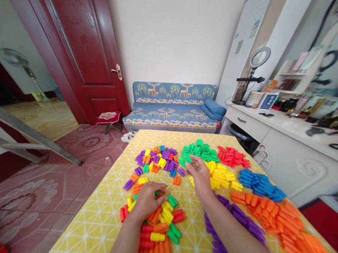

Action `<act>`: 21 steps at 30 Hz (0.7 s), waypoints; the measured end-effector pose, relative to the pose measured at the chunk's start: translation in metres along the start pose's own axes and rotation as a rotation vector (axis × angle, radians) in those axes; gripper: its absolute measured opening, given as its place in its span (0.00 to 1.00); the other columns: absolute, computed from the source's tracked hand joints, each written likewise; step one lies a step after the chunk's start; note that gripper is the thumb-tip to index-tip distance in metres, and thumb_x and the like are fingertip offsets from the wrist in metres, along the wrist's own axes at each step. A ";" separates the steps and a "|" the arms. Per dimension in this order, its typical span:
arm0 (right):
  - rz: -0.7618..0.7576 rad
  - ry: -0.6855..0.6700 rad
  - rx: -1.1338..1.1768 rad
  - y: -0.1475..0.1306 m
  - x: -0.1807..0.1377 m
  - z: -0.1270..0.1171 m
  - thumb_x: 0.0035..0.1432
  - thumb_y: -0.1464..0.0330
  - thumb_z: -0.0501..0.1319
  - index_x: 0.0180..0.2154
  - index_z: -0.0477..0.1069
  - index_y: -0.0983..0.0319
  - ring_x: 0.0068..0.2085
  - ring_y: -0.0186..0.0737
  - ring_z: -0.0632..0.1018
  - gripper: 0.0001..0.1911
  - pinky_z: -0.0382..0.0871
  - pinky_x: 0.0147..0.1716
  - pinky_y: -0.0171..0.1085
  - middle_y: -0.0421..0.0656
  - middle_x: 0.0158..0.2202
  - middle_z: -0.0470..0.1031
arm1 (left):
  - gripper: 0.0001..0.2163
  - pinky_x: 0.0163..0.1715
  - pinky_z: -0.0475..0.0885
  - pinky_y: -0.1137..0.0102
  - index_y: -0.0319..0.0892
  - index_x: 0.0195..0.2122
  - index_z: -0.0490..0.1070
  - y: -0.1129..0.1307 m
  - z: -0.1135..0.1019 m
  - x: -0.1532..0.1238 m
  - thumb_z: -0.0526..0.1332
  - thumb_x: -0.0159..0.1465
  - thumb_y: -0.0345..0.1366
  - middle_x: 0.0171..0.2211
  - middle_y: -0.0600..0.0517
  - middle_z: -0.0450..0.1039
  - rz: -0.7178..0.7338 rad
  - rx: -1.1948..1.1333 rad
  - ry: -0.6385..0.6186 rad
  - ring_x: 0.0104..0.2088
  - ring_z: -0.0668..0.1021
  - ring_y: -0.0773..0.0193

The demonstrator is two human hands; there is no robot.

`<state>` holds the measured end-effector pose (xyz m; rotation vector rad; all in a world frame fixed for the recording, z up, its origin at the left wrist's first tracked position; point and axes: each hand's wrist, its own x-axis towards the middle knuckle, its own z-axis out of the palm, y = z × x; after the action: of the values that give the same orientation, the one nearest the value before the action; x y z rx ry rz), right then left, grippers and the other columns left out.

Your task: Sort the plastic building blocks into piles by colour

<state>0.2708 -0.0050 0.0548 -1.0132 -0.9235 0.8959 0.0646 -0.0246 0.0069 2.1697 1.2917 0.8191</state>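
Observation:
Plastic building blocks cover a table with a yellow patterned cloth (101, 221). My right hand (200, 175) pinches a green block (186, 158) at the near edge of the green pile (203, 151). My left hand (148, 199) rests palm down, fingers curled, on the mixed pile of blocks (164, 220) near me; whether it holds one is hidden. A second mixed pile (158, 160) lies further out. Sorted piles lie to the right: red (232, 156), yellow (221, 174), blue (258, 184), orange (280, 219), purple (232, 220).
A blue sofa (173, 104) stands against the far wall. A red door (84, 54) is open at the left, with a small stool (109, 119) beside it. A white counter (285, 128) with a ring light (259, 57) and bottles runs along the right.

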 end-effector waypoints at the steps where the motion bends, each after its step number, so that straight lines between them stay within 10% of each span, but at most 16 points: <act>1: -0.033 0.059 -0.042 -0.005 0.020 -0.007 0.46 0.62 0.68 0.42 0.69 0.61 0.27 0.34 0.74 0.21 0.69 0.25 0.33 0.38 0.30 0.72 | 0.16 0.45 0.68 0.61 0.47 0.45 0.77 -0.001 0.000 0.000 0.68 0.53 0.36 0.36 0.50 0.81 -0.003 0.001 -0.001 0.39 0.79 0.54; 9: 0.165 0.250 -0.325 0.031 0.119 -0.045 0.52 0.69 0.66 0.38 0.69 0.65 0.23 0.33 0.72 0.12 0.69 0.22 0.34 0.36 0.25 0.70 | 0.16 0.46 0.68 0.61 0.48 0.45 0.77 -0.002 0.001 -0.002 0.68 0.54 0.37 0.36 0.50 0.81 -0.010 -0.014 0.012 0.40 0.79 0.54; 13: 0.189 0.237 -0.344 0.051 0.128 -0.048 0.62 0.64 0.60 0.40 0.70 0.65 0.31 0.32 0.75 0.10 0.72 0.31 0.36 0.40 0.34 0.73 | 0.16 0.46 0.68 0.61 0.47 0.44 0.77 -0.002 0.001 -0.001 0.68 0.53 0.36 0.36 0.51 0.81 -0.011 -0.001 0.002 0.40 0.79 0.54; 21: 0.067 0.265 -0.329 0.044 0.111 -0.037 0.43 0.71 0.64 0.41 0.69 0.63 0.44 0.49 0.77 0.20 0.72 0.42 0.47 0.48 0.42 0.76 | 0.16 0.46 0.68 0.62 0.46 0.44 0.77 0.001 -0.001 -0.001 0.68 0.54 0.36 0.36 0.51 0.81 -0.019 0.016 -0.005 0.41 0.79 0.56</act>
<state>0.3349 0.0981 0.0260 -1.4152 -0.8292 0.6545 0.0644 -0.0254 0.0084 2.1668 1.3191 0.7986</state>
